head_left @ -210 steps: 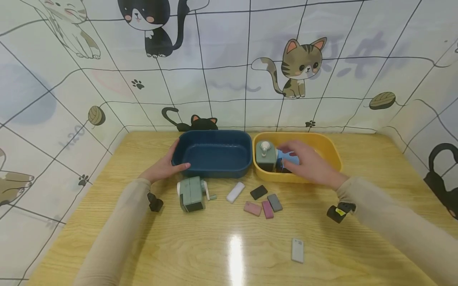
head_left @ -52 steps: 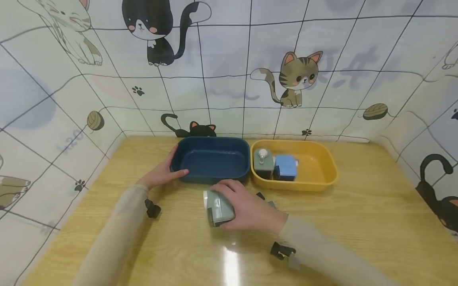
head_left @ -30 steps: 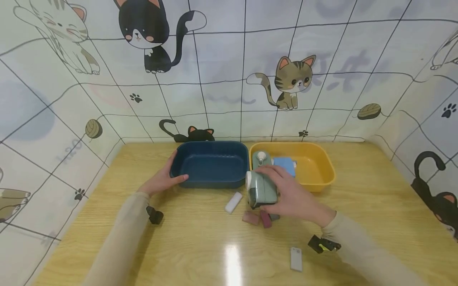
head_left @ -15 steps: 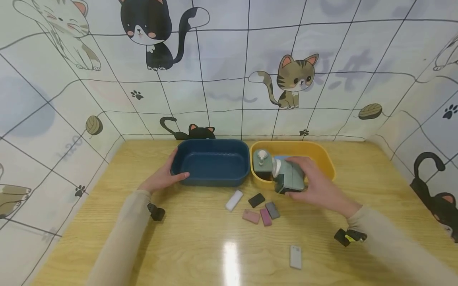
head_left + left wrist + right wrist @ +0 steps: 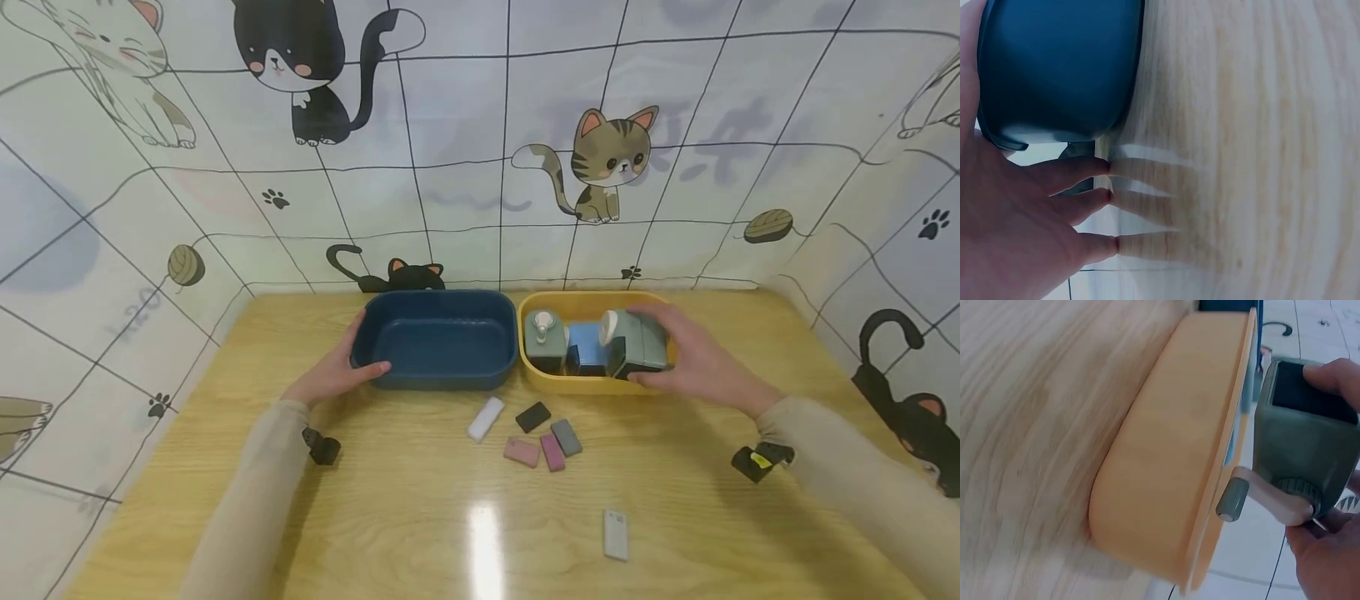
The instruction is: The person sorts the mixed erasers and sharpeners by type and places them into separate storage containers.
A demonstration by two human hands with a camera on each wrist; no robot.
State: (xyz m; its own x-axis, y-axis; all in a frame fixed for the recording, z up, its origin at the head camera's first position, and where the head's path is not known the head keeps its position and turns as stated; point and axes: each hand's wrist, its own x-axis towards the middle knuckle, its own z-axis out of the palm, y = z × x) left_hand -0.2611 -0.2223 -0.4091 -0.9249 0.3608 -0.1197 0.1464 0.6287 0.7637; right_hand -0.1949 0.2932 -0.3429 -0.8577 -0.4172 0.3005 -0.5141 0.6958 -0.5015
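My right hand (image 5: 693, 358) grips a grey-green crank pencil sharpener (image 5: 640, 343) over the right part of the yellow bin (image 5: 570, 384). In the right wrist view, its crank handle (image 5: 1275, 500) points toward the bin's rim, and the thumb presses its dark end. Inside the bin, another green pencil sharpener (image 5: 545, 340) stands at the left with its crank upward, and a blue one (image 5: 587, 346) sits beside it. My left hand (image 5: 333, 371) rests against the left end of the dark blue bin (image 5: 435, 382); its fingers (image 5: 1082, 203) are spread and touch the table.
In front of the bins lie several small blocks: white (image 5: 486, 419), black (image 5: 533, 417), grey (image 5: 566, 437), pink (image 5: 522, 452) and magenta (image 5: 552, 452). A whitish block (image 5: 616, 535) lies nearer the front. A cat-patterned backdrop (image 5: 465, 192) rises behind the table.
My right hand has picked up the green sharpener from the table before the blue bin and carried it rightward over the yellow bin. The left hand has stayed at the blue bin.
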